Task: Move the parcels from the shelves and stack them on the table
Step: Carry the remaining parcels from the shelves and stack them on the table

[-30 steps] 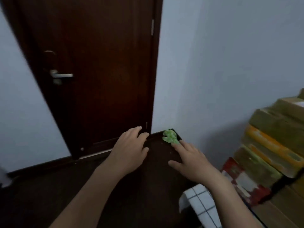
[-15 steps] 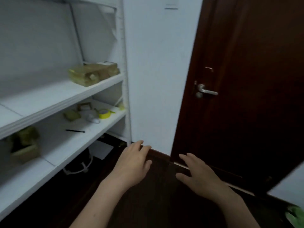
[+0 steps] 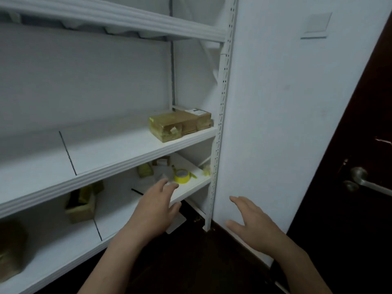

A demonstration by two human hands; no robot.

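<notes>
White shelving [image 3: 118, 158] fills the left of the view. On its middle board lies a flat brown parcel [image 3: 180, 125] wrapped in yellowish tape, close to the right upright. The lower board carries a small open carton [image 3: 81, 205], a larger brown parcel [image 3: 10, 251] at the far left and some small packets [image 3: 145, 170]. My left hand [image 3: 156, 205] hovers with fingers spread in front of the lower board, holding nothing. My right hand [image 3: 251, 222] is held out, fingers apart, before the wall, also holding nothing. The table is out of view.
A roll of yellow tape [image 3: 182, 176] and a black pen [image 3: 137, 192] lie on the lower board. A white wall [image 3: 275, 124] with a switch plate [image 3: 317, 24] stands right of the shelving. A dark door [image 3: 360, 166] with a metal handle [image 3: 364, 181] is at the far right. The floor is dark.
The view has swung left from the door and the stacked parcels to the shelving. Both hands stay held out with fingers apart and nothing in them, now in front of the shelves.
</notes>
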